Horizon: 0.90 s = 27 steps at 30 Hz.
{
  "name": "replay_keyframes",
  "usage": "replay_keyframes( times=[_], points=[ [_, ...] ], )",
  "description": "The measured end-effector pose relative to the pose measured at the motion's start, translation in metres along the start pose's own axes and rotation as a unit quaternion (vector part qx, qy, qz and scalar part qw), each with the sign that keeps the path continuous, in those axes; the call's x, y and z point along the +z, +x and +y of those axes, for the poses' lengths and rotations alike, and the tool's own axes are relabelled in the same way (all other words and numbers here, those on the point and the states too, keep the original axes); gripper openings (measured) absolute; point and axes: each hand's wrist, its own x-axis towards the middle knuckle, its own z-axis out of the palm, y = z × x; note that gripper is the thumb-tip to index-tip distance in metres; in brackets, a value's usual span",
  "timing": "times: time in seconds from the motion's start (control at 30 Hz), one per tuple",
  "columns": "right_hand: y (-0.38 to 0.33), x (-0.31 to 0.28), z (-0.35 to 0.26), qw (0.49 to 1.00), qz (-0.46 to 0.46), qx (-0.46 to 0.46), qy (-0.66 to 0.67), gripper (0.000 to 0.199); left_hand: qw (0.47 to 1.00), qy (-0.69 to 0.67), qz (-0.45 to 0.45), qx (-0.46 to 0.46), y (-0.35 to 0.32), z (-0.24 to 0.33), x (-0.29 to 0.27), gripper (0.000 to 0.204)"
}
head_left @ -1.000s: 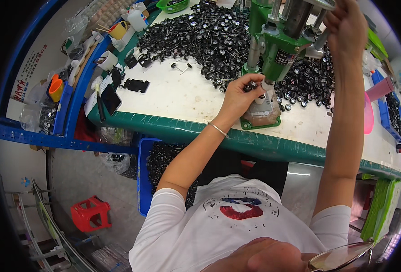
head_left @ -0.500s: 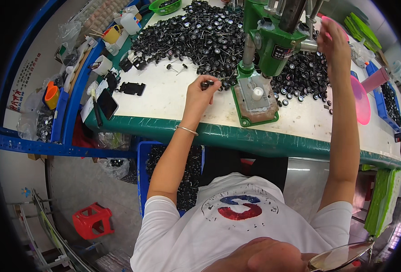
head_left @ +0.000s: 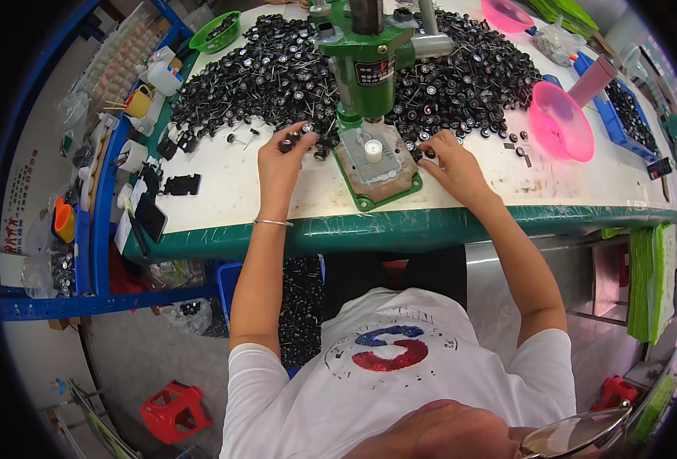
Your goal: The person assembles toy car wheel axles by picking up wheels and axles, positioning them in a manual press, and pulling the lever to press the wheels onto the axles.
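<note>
My left hand (head_left: 281,170) is closed on small black toy wheels (head_left: 287,144), held just left of a green bench press (head_left: 369,76). To the right of the press base, my right hand (head_left: 461,170) pinches a small black wheel (head_left: 429,154) between thumb and fingers. Between my hands, a white round holder (head_left: 373,151) stands on the grey plate (head_left: 388,170) of the base, below the press head. Behind both hands spreads a large heap of black wheels (head_left: 254,84), many with metal axles.
A pink bowl (head_left: 560,122) and a blue bin (head_left: 618,115) stand at the right. A green basket (head_left: 216,34) is at the back left. A phone (head_left: 151,218) and a flat black part (head_left: 182,185) lie on the left. Below the table edge sits a tub of black parts (head_left: 301,314).
My right hand has come down from the press lever to beside the base and now pinches a wheel. My left hand still holds wheels. The whole view has shifted.
</note>
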Motion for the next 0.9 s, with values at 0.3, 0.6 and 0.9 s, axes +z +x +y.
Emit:
replay_keyframes(
  times=[0.3,0.6,0.9],
  points=[
    [0.008,-0.004,-0.001,0.987,0.072,-0.010,0.142,0.023,0.956,-0.274,-0.061,-0.091,-0.016,0.020,0.006,0.030],
    [0.034,-0.003,-0.055,0.987,0.063,-0.100,0.109,0.026,0.916,-0.331,-0.204,-0.097,-0.032,0.025,0.024,0.041],
    [0.026,-0.002,-0.080,0.987,0.049,-0.147,-0.032,0.022,0.915,-0.331,-0.216,-0.085,-0.032,0.023,0.025,0.037]
  ],
)
